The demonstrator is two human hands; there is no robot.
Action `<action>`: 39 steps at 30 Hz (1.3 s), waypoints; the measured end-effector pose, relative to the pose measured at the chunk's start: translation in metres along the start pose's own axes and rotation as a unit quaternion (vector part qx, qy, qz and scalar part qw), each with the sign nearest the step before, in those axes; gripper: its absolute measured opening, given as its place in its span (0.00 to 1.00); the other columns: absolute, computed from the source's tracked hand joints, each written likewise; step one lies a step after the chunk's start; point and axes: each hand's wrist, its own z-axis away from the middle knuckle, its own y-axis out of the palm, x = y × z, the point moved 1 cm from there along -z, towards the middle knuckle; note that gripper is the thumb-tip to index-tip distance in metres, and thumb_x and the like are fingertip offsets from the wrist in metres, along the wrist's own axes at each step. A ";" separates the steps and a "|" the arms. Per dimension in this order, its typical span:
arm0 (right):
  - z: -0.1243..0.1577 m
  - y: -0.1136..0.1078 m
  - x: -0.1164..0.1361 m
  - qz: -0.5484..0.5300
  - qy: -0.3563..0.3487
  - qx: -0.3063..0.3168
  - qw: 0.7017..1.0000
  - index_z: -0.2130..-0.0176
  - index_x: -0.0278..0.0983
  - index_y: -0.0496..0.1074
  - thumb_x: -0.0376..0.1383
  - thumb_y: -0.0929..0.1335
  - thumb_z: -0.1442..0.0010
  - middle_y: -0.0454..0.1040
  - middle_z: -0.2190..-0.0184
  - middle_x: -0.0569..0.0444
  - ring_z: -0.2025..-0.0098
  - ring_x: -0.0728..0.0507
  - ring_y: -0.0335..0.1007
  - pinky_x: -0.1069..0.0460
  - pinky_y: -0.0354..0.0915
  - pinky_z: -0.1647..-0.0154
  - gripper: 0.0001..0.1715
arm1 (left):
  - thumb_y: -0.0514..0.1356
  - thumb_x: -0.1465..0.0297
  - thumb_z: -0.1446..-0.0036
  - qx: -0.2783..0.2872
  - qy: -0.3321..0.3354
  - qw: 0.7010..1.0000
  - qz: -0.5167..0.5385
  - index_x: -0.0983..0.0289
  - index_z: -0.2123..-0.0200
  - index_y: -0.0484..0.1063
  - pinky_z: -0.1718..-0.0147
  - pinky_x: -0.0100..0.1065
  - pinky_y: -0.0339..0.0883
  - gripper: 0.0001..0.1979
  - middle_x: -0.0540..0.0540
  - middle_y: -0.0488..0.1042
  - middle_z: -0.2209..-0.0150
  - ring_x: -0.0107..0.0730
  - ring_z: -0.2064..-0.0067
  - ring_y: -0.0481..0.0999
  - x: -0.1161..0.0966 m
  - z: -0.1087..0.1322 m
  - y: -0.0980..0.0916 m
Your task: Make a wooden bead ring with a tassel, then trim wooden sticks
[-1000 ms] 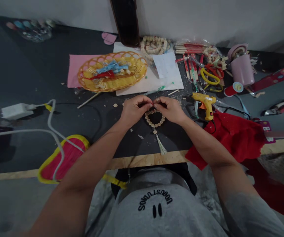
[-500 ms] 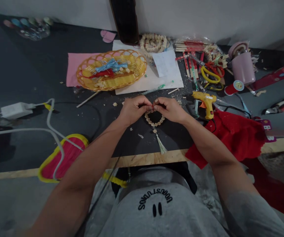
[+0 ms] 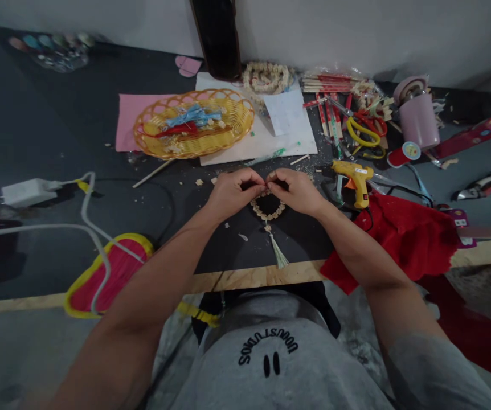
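A bracelet of pale, chunky beads (image 3: 275, 216) hangs in a loop below my two hands, near the front of the dark table. From its lowest point a small bead and a whitish-green tassel (image 3: 278, 251) trail toward the table's wooden edge. My left hand (image 3: 236, 192) is closed in a pinch at the top of the loop. Fingertip to fingertip with it, my right hand (image 3: 295, 192) pinches the same spot from the other side. The bracelet's top ends are mostly hidden by the fingers.
Beyond my hands stands a yellow wicker basket (image 3: 245, 126) holding blue and red tassels. A yellow glue gun (image 3: 359, 181), red cloth (image 3: 403, 233), red thread spool (image 3: 403, 154) and yellow-handled scissors (image 3: 363, 134) lie to the right. White cables (image 3: 85, 208) cross the left side.
My hands keep their pinch at the top of the bracelet with slight finger movement. The red bit seen between the fingertips earlier is now hardly visible. The view has shifted slightly.
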 end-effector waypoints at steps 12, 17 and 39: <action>0.002 -0.001 0.005 0.006 0.033 -0.001 0.999 0.67 0.36 0.74 0.41 0.67 0.39 0.74 0.71 0.54 0.69 0.48 0.67 0.53 0.58 0.67 0.11 | 0.61 0.67 0.48 -0.011 0.014 0.998 -0.054 0.63 0.69 0.77 0.70 0.28 0.64 0.07 0.50 0.79 0.72 0.28 0.71 0.73 0.001 0.001 0.001; 0.002 0.000 0.000 0.010 0.007 -0.003 1.000 0.67 0.36 0.73 0.36 0.64 0.40 0.74 0.71 0.54 0.68 0.48 0.67 0.54 0.59 0.65 0.09 | 0.61 0.67 0.48 -0.016 0.006 0.998 -0.058 0.62 0.67 0.79 0.71 0.28 0.64 0.08 0.50 0.79 0.72 0.28 0.71 0.73 -0.002 0.002 0.001; -0.001 -0.001 0.000 -0.215 0.142 0.036 0.966 0.65 0.34 0.73 0.41 0.65 0.42 0.73 0.74 0.57 0.77 0.52 0.63 0.56 0.61 0.76 0.13 | 0.57 0.72 0.44 -0.029 0.095 0.993 -0.057 0.62 0.70 0.78 0.65 0.27 0.67 0.09 0.51 0.80 0.69 0.28 0.67 0.77 -0.006 0.003 0.005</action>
